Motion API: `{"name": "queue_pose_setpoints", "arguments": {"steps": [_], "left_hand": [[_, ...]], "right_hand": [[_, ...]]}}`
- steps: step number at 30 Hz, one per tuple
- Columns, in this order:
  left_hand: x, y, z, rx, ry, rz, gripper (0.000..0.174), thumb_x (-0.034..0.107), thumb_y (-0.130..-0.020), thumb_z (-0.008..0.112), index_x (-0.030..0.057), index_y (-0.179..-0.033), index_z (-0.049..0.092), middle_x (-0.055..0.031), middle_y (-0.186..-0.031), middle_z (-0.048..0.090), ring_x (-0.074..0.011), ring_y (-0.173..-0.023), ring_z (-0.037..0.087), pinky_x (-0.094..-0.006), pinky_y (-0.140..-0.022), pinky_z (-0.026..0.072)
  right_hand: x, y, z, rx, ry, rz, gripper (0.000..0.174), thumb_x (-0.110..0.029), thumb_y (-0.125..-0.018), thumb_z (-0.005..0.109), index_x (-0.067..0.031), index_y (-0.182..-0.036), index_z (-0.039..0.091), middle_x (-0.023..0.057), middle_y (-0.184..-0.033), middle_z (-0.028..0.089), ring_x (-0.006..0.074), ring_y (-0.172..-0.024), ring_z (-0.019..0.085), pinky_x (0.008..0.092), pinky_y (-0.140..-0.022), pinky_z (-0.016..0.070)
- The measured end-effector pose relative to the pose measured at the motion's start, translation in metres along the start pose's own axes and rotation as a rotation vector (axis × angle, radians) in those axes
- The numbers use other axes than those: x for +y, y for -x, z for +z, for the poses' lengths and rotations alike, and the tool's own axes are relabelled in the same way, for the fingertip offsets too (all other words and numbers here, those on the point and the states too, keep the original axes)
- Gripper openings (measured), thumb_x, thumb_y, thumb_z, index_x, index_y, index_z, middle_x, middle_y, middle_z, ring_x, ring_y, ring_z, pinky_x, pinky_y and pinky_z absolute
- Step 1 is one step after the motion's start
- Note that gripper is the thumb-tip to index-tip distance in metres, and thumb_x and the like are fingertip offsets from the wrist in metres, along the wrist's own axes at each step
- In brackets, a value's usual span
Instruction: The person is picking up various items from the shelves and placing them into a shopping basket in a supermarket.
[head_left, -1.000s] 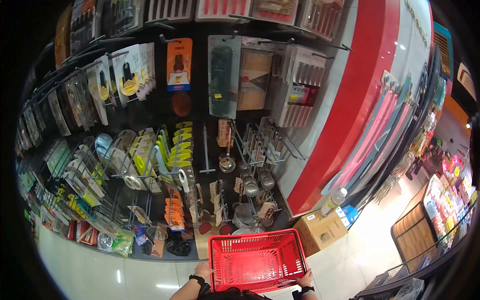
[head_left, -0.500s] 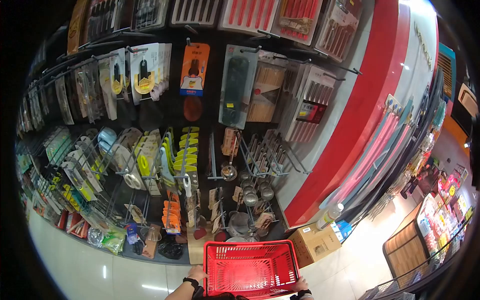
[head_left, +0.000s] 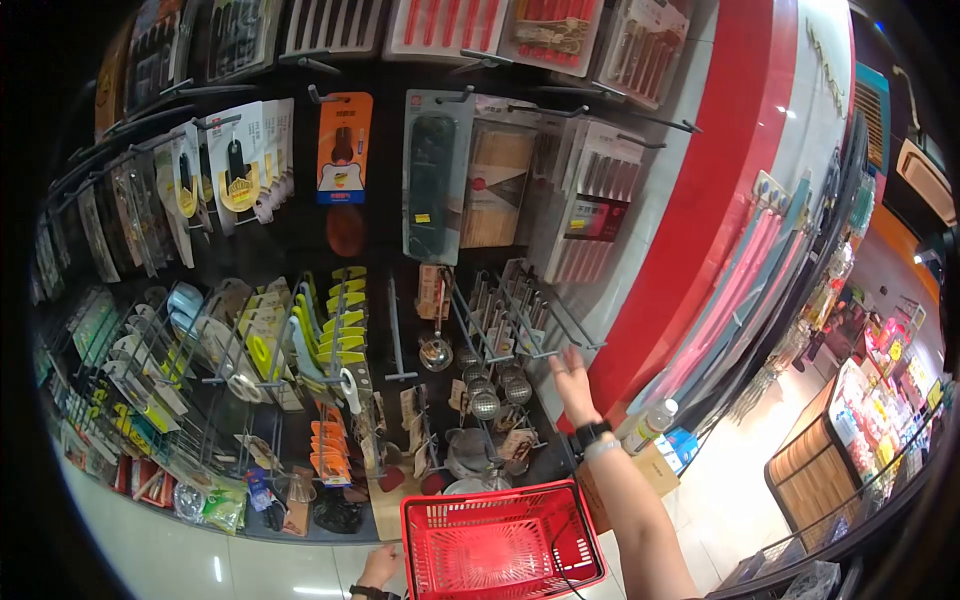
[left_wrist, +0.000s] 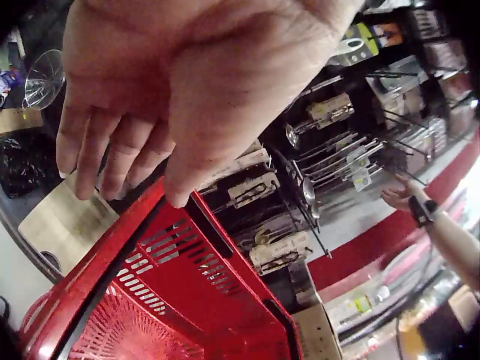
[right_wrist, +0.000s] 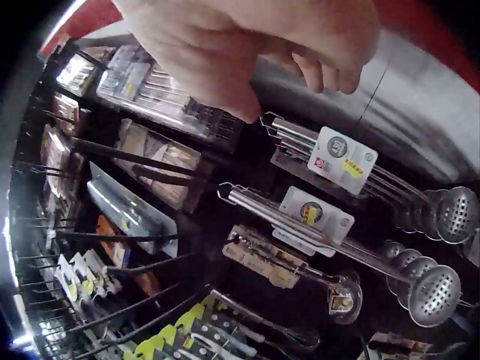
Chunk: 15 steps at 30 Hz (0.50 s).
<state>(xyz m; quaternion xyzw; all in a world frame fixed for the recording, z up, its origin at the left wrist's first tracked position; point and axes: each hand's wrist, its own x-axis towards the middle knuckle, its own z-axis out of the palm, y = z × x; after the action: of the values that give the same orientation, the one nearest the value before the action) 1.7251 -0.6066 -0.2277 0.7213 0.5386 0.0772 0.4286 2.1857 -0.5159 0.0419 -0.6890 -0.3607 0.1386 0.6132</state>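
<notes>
A black display wall is filling the left and centre of the head view; its hooks are holding an orange package at upper left of centre and perforated skimmers below the middle. At lower left, a low shelf is carrying a green package and a black bag.

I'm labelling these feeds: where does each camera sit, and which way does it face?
Head: worn on the head, facing forward and down at the display wall and red basket; left hand and right hand show.
Left wrist: on that wrist, looking past the left hand at the red basket; the right hand shows too.
Right wrist: on that wrist, facing hanging skimmers; only the right hand shows.
Head and left wrist share the red basket.
</notes>
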Motion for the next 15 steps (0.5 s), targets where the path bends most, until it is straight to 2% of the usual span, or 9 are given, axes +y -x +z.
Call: {"name": "queue_pose_setpoints", "arguments": {"steps": [1, 3, 4, 6, 7, 8, 10, 12, 15], "left_hand": [[0.003, 0.009, -0.005, 0.003, -0.007, 0.039, 0.041, 0.035, -0.079, 0.059, 0.0025, -0.104, 0.059, -0.0207, -0.094, 0.063, -0.0367, -0.089, 0.060, -0.0418, -0.078, 0.0482], [0.002, 0.023, -0.010, 0.015, -0.004, 0.006, 0.042, 0.034, -0.078, 0.061, 0.0013, -0.104, 0.060, -0.0193, -0.096, 0.063, -0.0328, -0.088, 0.062, -0.0381, -0.077, 0.0495], [0.001, 0.030, -0.013, 0.024, -0.006, -0.022, 0.043, 0.034, -0.078, 0.063, 0.0001, -0.104, 0.061, -0.0178, -0.099, 0.064, -0.0289, -0.088, 0.064, -0.0343, -0.076, 0.0508], [0.027, 0.057, -0.036, 0.008, 0.036, -0.066, 0.043, 0.035, -0.078, 0.062, 0.0018, -0.106, 0.060, -0.0175, -0.099, 0.063, -0.0308, -0.090, 0.063, -0.0361, -0.078, 0.0498], [0.048, 0.071, -0.052, 0.011, 0.036, -0.071, 0.043, 0.033, -0.081, 0.060, -0.0010, -0.107, 0.059, -0.0198, -0.101, 0.062, -0.0319, -0.090, 0.062, -0.0369, -0.080, 0.0489], [0.055, 0.079, -0.061, 0.012, 0.035, -0.078, 0.042, 0.031, -0.084, 0.057, -0.0038, -0.107, 0.057, -0.0221, -0.103, 0.061, -0.0330, -0.091, 0.060, -0.0378, -0.081, 0.0480], [-0.006, 0.076, -0.032, 0.089, 0.057, -0.132, 0.042, 0.030, -0.083, 0.059, -0.0036, -0.108, 0.058, -0.0223, -0.104, 0.061, -0.0324, -0.093, 0.060, -0.0362, -0.082, 0.0481], [-0.034, 0.078, -0.023, 0.116, 0.186, -0.124, 0.040, 0.029, -0.082, 0.060, -0.0033, -0.106, 0.059, -0.0224, -0.102, 0.061, -0.0312, -0.094, 0.060, -0.0355, -0.082, 0.0479], [-0.083, 0.074, 0.003, 0.121, 0.021, -0.077, 0.038, 0.027, -0.082, 0.061, -0.0037, -0.105, 0.060, -0.0228, -0.097, 0.062, -0.0311, -0.088, 0.062, -0.0364, -0.077, 0.0490]], "right_hand": [[0.017, -0.026, 0.013, -0.006, 0.000, 0.000, 0.057, -0.025, -0.085, 0.059, 0.0017, -0.130, 0.036, 0.0208, -0.136, 0.036, 0.0244, -0.129, 0.031, 0.0330, -0.101, 0.0308], [0.037, -0.068, 0.039, 0.204, 0.206, -0.242, 0.059, -0.038, -0.077, 0.066, 0.0029, -0.116, 0.051, 0.0186, -0.118, 0.054, 0.0224, -0.104, 0.057, 0.0302, -0.085, 0.0437], [0.036, -0.076, 0.043, 0.194, 0.204, -0.244, 0.059, -0.038, -0.077, 0.066, 0.0029, -0.116, 0.051, 0.0186, -0.118, 0.054, 0.0224, -0.104, 0.057, 0.0302, -0.085, 0.0437], [-0.004, -0.067, 0.051, 0.035, -0.096, -0.148, 0.057, -0.043, -0.072, 0.070, 0.0009, -0.106, 0.057, 0.0129, -0.098, 0.063, 0.0186, -0.088, 0.060, 0.0289, -0.078, 0.0446], [0.005, -0.081, 0.054, -0.005, -0.036, -0.012, 0.053, -0.044, -0.072, 0.070, -0.0004, -0.101, 0.059, 0.0085, -0.084, 0.063, 0.0160, -0.076, 0.059, 0.0288, -0.072, 0.0442], [0.014, -0.091, 0.060, 0.063, 0.010, 0.063, 0.053, -0.043, -0.072, 0.070, -0.0008, -0.103, 0.059, 0.0099, -0.089, 0.064, 0.0187, -0.080, 0.060, 0.0300, -0.075, 0.0447], [0.023, -0.104, 0.065, 0.165, 0.160, -0.120, 0.053, -0.037, -0.074, 0.070, -0.0014, -0.111, 0.056, 0.0116, -0.098, 0.063, 0.0217, -0.088, 0.059, 0.0309, -0.080, 0.0436], [0.036, -0.117, 0.064, 0.090, 0.014, -0.164, 0.055, -0.034, -0.075, 0.069, -0.0011, -0.115, 0.053, 0.0119, -0.103, 0.061, 0.0219, -0.093, 0.057, 0.0303, -0.084, 0.0416], [0.011, -0.108, 0.065, -0.037, -0.182, -0.162, 0.056, -0.029, -0.078, 0.068, -0.0013, -0.122, 0.048, 0.0115, -0.111, 0.058, 0.0210, -0.102, 0.053, 0.0288, -0.089, 0.0378]]}}
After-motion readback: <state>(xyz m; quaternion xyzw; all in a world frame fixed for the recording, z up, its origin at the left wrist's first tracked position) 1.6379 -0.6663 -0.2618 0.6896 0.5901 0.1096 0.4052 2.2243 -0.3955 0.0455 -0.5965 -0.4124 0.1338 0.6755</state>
